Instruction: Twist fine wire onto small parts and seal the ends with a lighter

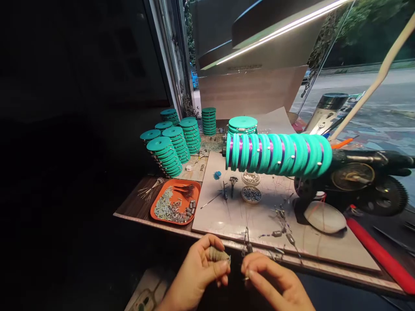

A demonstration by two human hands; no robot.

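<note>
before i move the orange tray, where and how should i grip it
Probably pinch the orange tray by its raised rim, coming from the near side: it lies flat close to the table edge, and loose parts cover much of its floor, so keep it level.

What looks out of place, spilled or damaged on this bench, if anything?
Nothing looks plainly spilled or damaged. The wired grey pieces lie scattered at odd angles on the pale board, looking untidy. The nearest teal stack on the left seems to lean, though the camera's wide view may cause that.
</note>
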